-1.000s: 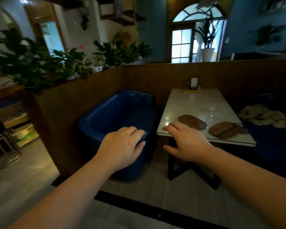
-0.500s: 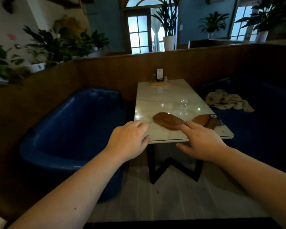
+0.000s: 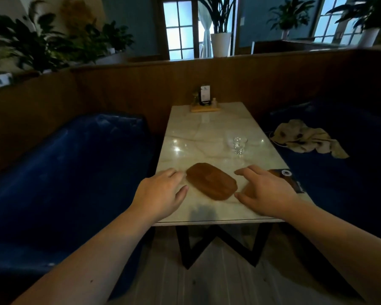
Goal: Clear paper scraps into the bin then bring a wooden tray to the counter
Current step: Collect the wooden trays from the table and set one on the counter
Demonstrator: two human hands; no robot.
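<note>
A brown oval wooden tray (image 3: 211,181) lies flat on the near end of a pale marble table (image 3: 207,133). My left hand (image 3: 161,194) hovers just left of the tray, fingers loosely spread, holding nothing. My right hand (image 3: 266,192) is just right of it, fingers apart, also holding nothing. A second wooden tray (image 3: 288,180) with a small white-ringed item on it lies behind my right hand, mostly hidden. No paper scraps or bin show.
A clear glass (image 3: 239,145) stands mid-table. A card holder on a wooden base (image 3: 205,102) sits at the far end. Blue sofas (image 3: 75,172) flank the table; a crumpled cloth (image 3: 306,138) lies on the right one. Wooden partition behind.
I have come closer to the table and the view has swung to face it. Both hands have moved forward over the tabletop to either side of the nearer wooden tray.
</note>
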